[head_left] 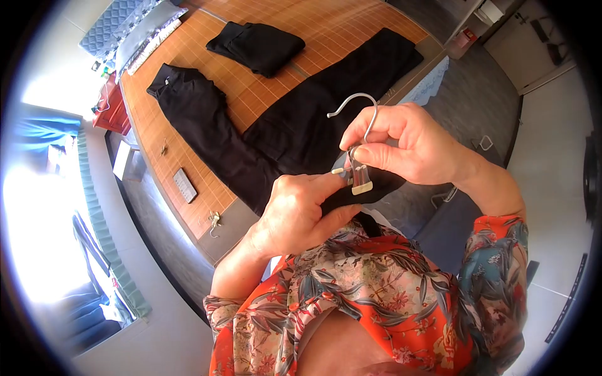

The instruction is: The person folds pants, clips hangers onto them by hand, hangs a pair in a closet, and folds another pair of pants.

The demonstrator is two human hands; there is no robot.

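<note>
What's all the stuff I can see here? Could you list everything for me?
clip hanger: one, silver metal hook with a pale clip, held up between both hands
black cloth: one piece, black, pinched in the hanger's clip and gripped by the left hand
long black garment: one, black, spread flat across the table
folded black garment: one, black, at the far end of the table
table: one, orange-brown slatted top, ahead of the person
small grey flat object: one, near the table's edge; too small to identify
patterned sleeves: floral orange and teal, worn by the person
left hand: grips the black cloth under the clip
right hand: pinches the hanger at its hook and clip
</note>
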